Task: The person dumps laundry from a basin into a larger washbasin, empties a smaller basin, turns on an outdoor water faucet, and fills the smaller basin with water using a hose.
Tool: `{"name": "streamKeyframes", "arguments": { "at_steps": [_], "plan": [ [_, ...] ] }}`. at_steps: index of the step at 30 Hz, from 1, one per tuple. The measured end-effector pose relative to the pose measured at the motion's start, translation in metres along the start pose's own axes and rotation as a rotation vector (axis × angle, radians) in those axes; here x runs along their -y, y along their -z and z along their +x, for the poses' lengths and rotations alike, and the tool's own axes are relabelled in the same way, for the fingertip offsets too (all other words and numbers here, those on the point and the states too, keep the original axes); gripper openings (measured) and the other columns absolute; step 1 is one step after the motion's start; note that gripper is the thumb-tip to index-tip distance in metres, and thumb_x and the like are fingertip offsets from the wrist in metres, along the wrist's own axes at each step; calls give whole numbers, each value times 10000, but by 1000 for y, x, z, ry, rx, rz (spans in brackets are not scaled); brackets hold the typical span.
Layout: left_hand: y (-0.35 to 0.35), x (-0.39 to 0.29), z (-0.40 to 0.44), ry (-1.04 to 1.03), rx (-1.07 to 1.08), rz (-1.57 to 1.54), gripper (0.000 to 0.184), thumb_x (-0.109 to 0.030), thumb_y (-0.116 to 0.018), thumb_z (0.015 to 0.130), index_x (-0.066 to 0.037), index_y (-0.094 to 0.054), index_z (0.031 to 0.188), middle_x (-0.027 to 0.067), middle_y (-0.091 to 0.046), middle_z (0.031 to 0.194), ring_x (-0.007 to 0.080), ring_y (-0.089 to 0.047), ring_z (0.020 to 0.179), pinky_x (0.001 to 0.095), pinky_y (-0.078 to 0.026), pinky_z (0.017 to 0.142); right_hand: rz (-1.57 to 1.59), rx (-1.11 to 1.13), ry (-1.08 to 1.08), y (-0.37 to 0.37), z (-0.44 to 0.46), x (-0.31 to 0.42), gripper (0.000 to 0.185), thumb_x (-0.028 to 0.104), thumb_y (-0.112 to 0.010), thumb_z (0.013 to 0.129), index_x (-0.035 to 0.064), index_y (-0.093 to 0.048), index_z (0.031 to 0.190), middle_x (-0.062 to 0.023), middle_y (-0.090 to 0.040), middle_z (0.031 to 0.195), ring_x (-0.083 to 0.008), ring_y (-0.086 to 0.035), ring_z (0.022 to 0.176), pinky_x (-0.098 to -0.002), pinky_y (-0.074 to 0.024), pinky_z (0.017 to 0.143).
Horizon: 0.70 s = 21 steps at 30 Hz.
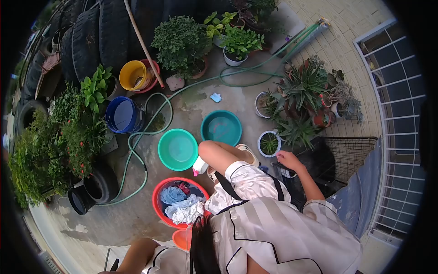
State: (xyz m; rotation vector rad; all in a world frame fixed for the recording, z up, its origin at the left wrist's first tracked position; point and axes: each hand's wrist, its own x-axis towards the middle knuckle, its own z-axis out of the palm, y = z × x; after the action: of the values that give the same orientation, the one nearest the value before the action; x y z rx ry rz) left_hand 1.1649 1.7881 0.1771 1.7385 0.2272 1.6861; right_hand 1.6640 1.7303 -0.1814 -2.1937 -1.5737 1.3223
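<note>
My right hand (289,160) is closed at the right of my knees, beside a white pot (269,144) with a small spiky plant; what its fingers hold is too small to make out. Only my left forearm shows at the bottom left, and its hand is out of view. A red basin (157,201) with blue, white and dark red clothes (182,201) stands left of my legs. Above it is a light green basin (178,149), and a teal basin (221,128) is beyond my knee. A white bottle (199,166) with a pink cap stands by my foot.
A green hose (132,146) loops over the concrete. Blue (122,115) and yellow (132,75) buckets, tyres (86,41) and potted plants line the far and left sides. Aloe plants (303,86), a black wire cage (353,155) and a white railing (392,128) are at right.
</note>
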Motion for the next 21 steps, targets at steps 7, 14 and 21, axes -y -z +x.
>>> {"name": "streamKeyframes", "arguments": {
  "at_steps": [7,14,21],
  "plan": [
    [0,86,-42,822,-530,563,206,-107,-513,808,-4,-495,986,75,-524,733,118,-462,593,198,-367,503,42,-536,174,191,100,87,188,196,-490,797,48,-573,879,-73,-600,677,-199,-587,640,-300,-434,595],
    [-100,298,11,1266,-572,426,190,-124,-530,819,-25,-529,981,10,-514,726,71,-442,625,174,-359,576,-321,-867,-35,535,309,43,260,266,-502,739,63,-572,886,-127,-606,791,-268,-578,764,-346,-440,671],
    [-200,467,51,1501,-493,473,181,-161,-550,807,-39,-560,941,27,-550,776,102,-509,674,221,-396,593,-323,-991,-497,691,496,-79,420,312,-526,718,58,-505,1051,-159,-515,1082,-315,-494,1001,-398,-419,792]
  ]
}}
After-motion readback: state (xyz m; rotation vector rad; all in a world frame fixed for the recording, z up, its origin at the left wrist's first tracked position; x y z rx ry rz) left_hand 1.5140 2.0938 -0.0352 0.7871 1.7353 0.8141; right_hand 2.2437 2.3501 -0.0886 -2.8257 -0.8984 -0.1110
